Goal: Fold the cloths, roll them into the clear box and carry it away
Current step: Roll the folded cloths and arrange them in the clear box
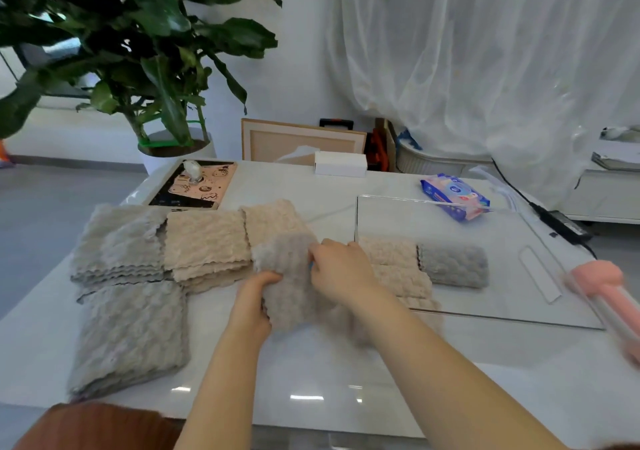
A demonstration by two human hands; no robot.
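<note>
Head view: we are holding a grey cloth (pixel 289 276) in both hands over the counter (pixel 311 373). Left hand (pixel 254 302) is gripping its near-left edge; right hand (pixel 337 269) is pinching its right side. The cloth's long axis is running away from us. The clear box (pixel 450 203), with rolls (pixel 453 264) inside, is lying just right of the right hand, so we are judging the right hand nearer for placing.

Grey cloth (pixel 287 276), beige cloths (pixel 207 241)
</note>
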